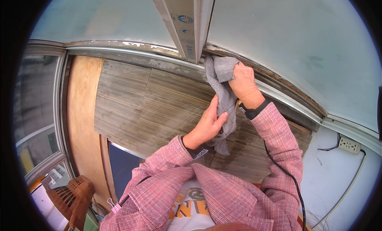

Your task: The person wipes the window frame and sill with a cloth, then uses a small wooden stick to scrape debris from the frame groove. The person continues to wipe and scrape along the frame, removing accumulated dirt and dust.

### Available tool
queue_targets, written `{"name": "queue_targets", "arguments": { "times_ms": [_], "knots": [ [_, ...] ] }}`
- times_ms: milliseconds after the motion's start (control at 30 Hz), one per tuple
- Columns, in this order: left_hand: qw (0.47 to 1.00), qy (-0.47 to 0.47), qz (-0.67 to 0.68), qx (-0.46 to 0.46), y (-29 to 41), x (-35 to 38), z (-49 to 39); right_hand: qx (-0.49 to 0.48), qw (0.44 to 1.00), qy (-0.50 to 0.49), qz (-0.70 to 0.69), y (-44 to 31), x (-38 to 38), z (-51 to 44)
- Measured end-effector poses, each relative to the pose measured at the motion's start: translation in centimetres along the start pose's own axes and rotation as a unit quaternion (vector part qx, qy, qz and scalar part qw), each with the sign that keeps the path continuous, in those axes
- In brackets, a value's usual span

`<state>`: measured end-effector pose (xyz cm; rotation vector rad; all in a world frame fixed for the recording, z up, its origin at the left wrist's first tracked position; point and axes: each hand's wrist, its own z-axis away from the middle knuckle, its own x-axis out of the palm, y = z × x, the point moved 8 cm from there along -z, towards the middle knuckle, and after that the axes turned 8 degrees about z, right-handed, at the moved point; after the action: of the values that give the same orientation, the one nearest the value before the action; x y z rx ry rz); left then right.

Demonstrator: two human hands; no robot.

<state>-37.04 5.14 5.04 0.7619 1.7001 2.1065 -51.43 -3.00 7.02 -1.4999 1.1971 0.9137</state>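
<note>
A grey terry cloth (222, 90) hangs in folds between my two hands. My right hand (244, 81) grips its upper end against the aluminium window track (191, 64), beside the foot of the upright frame post (188, 31). Lower down, my left hand (210, 123) holds the cloth's hanging part, thumb and fingers around it. Some of the left fingers are hidden behind the cloth. Below the hands spreads a ledge of streaked grey-brown tiles (143, 96). Frosted glass panes (292, 46) rise beyond the track.
A wooden board (83, 111) borders the tiles at left, near a sliding window (38, 105). A brown woven basket (73, 198) stands at lower left. A power socket strip (349, 145) with cables is on the white wall (325, 171) at right. A black cable (286, 171) runs along my right sleeve.
</note>
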Motion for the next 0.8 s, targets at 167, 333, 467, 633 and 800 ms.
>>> {"name": "queue_targets", "arguments": {
  "times_ms": [167, 333, 467, 633, 800],
  "knots": [
    [0.989, -0.130, 0.036, -0.069, -1.1, 6.4, 0.0, 0.081, 0.987, -0.134, 0.024, 5.5, -4.1, 3.7],
    [0.989, -0.138, 0.037, -0.036, -2.4, 7.1, -0.3, 0.008, 0.994, -0.066, -0.081, 5.1, -5.2, 3.1],
    [0.996, -0.080, 0.032, -0.036, -4.2, 4.6, -0.9, 0.041, 0.994, -0.074, -0.075, 1.6, 0.1, 1.0],
    [0.996, -0.086, 0.024, 0.020, -4.0, 2.4, -1.8, 0.081, 0.994, -0.034, -0.070, -0.5, 1.5, -0.6],
    [0.988, -0.079, -0.129, 0.002, -3.4, -3.1, 1.1, 0.154, 0.978, -0.117, 0.081, 5.1, -3.2, 3.4]
  ]
}}
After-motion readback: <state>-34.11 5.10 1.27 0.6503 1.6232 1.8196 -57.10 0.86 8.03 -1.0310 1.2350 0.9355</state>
